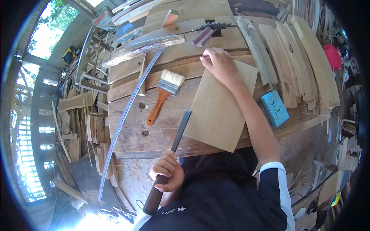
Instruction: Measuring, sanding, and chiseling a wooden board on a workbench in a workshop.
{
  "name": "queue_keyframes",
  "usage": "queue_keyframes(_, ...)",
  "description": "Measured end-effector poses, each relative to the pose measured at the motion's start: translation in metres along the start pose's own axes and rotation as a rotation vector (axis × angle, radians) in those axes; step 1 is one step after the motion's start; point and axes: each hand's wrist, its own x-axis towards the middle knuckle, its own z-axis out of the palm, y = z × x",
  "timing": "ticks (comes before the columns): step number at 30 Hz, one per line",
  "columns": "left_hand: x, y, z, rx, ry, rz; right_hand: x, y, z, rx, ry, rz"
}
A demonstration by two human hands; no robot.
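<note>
A flat pale wooden board (217, 111) lies tilted on the rough wooden workbench (127, 123). My right hand (219, 63) rests with curled fingers on the board's far corner, pressing it down. My left hand (167, 171) grips the dark wooden handle of a long metal file (181, 129), whose blade points up along the board's left edge. The file's tip is touching or just beside that edge.
A paintbrush with an orange handle (163, 96) lies left of the board. A measuring tape (129, 111) runs diagonally off the bench. A blue sponge block (274, 107) sits at right, beside several curved wooden slats (293, 61). Scrap wood (77, 127) piles on the floor at left.
</note>
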Motion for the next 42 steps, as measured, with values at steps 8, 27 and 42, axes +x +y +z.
queue_keyframes(8,-0.01,-0.006,0.01,0.039,-0.118,0.135,0.003,0.011,0.003,-0.045,-0.014,0.05)
queue_keyframes(27,-0.004,-0.041,0.038,0.14,-0.154,0.207,0.003,0.003,0.0,-0.114,0.058,0.226)
queue_keyframes(42,-0.01,-0.022,0.05,0.172,-0.074,0.148,0.004,0.009,0.001,-0.1,0.068,0.216)
